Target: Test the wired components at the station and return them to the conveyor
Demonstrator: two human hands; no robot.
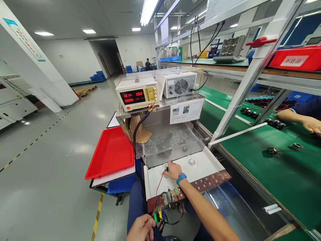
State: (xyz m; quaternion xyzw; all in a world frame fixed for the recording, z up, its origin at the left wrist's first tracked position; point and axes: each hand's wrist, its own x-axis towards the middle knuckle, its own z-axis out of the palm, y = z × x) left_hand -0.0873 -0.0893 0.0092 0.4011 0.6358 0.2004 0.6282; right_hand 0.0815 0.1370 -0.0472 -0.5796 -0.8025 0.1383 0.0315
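Note:
My right hand (174,170), with a blue watch on its wrist, has its fingers closed on a small green-and-black part (166,169). It holds the part over the left round recess of a white tray (179,177). From that part a thin red wire (159,185) runs down to my left hand (142,228), which pinches its lower end. Green, yellow and blue clips (159,215) hang beside the left hand, below a brown terminal strip (199,184) with rows of metal studs. My right fingers hide most of the part.
Behind the tray, a power supply (137,95) with red digits stands beside a grey fan-vented unit (180,84). A red bin (111,152) is at the left. On the green bench (283,174) lie wired parts, near another person's hand (312,124). A white post (240,90) rises between.

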